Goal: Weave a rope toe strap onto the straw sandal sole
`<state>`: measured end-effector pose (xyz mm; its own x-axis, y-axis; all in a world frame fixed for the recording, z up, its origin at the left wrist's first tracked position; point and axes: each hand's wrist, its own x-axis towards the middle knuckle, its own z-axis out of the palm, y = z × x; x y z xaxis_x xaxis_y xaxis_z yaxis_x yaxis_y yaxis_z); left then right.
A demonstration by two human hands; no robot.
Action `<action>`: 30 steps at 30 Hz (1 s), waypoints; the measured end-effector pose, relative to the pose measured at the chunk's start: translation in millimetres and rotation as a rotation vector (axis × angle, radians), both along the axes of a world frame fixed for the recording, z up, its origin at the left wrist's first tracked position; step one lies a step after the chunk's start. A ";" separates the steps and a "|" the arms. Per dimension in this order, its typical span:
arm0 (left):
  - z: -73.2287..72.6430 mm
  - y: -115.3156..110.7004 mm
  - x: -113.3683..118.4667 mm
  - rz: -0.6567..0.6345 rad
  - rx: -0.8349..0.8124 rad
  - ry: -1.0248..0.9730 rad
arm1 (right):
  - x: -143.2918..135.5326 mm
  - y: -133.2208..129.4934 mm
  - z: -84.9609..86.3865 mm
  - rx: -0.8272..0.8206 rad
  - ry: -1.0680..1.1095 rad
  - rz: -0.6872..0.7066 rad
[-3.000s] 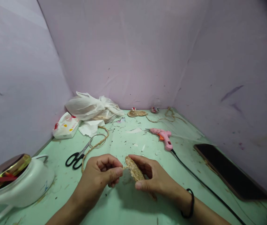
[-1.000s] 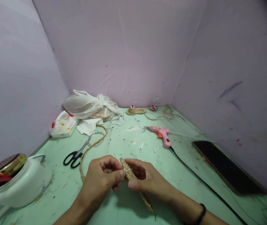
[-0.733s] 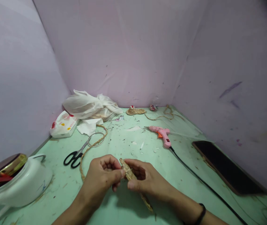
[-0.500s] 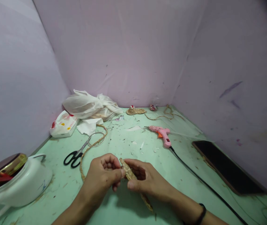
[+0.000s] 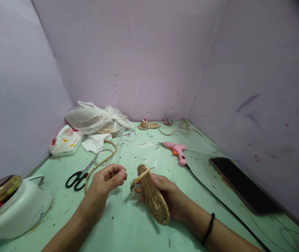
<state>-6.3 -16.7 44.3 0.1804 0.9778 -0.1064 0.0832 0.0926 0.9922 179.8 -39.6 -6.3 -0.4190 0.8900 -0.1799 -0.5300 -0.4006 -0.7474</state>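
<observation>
A sole-shaped piece of coiled straw braid (image 5: pixel 153 197) is gripped by my right hand (image 5: pixel 171 194), its flat face turned up. A short strip of braid (image 5: pixel 141 175) crosses its narrower far end. To the left of the piece, my left hand (image 5: pixel 111 178) is apart from it, with fingers curled and the thumb close to the index finger; nothing shows between them. Near my left wrist a length of braided cord (image 5: pixel 104 161) runs back over a clear ring (image 5: pixel 96 159) and black-handled scissors (image 5: pixel 79 176).
A pink glue gun (image 5: pixel 177 148) with a black cable lies right of centre, a dark phone (image 5: pixel 243 183) further right. Behind are another straw sole (image 5: pixel 149 125), a small bead container (image 5: pixel 168 121), a white bag (image 5: pixel 99 119) and a tissue pack (image 5: pixel 66 141). A white pot (image 5: pixel 20 206) stands left.
My left hand has come away from the straw piece and moved left. My right hand has turned the piece from its edge to show its flat face and the crossing strip.
</observation>
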 end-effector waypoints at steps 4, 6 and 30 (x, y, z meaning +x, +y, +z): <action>-15.1 6.5 4.4 -0.110 0.007 0.192 | -1.1 0.4 -0.1 -0.093 0.088 -0.039; -19.7 6.2 7.6 -0.168 0.023 0.326 | -0.6 1.3 1.2 -0.126 0.093 -0.040; -25.1 4.2 11.5 -0.068 0.032 0.222 | 6.4 7.2 5.5 -0.186 -0.232 -0.165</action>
<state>5.3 -12.5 19.2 0.2214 0.9678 -0.1197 0.3044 0.0480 0.9513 186.2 -32.4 -0.8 -0.2007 0.8856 -0.4189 -0.4237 -0.4640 -0.7779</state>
